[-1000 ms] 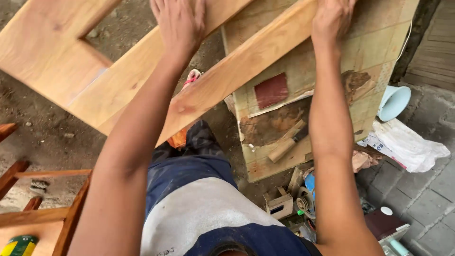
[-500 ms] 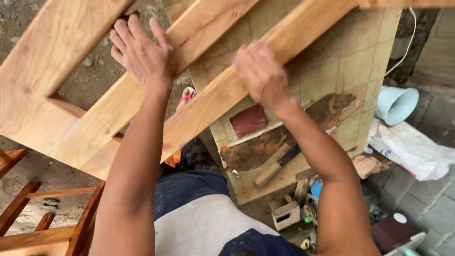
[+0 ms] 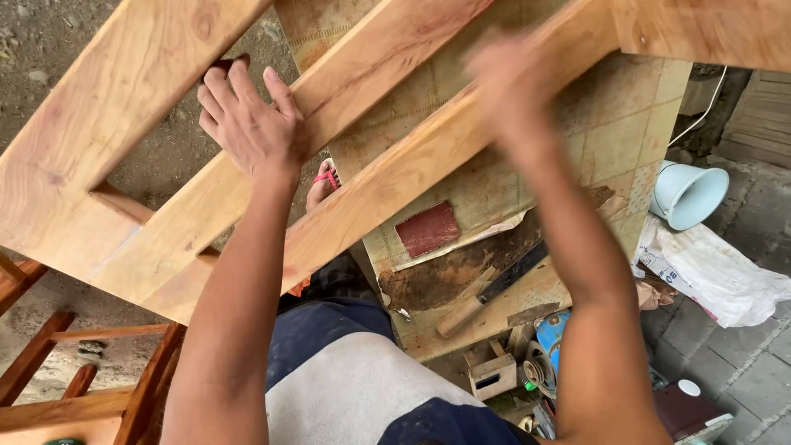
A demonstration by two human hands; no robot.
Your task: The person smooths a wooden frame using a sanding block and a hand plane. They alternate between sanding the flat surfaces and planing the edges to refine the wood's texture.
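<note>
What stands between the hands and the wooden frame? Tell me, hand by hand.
Nothing visible does. The left hand lies flat on a slat of the wooden frame, fingers spread over its edge. The right hand is motion-blurred but sits against the neighbouring slat; no object shows between them.

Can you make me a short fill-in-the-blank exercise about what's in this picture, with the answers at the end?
1. The left hand rests on a slanted rail of the pale ____ frame.
2. The right hand is too ____ to show its grip.
3. On the worn table lies a dark red sheet of ____.
4. Beside the white sack on the ground, the light blue ____ lies on its side.

Missing words: wooden; blurred; sandpaper; bucket
</note>
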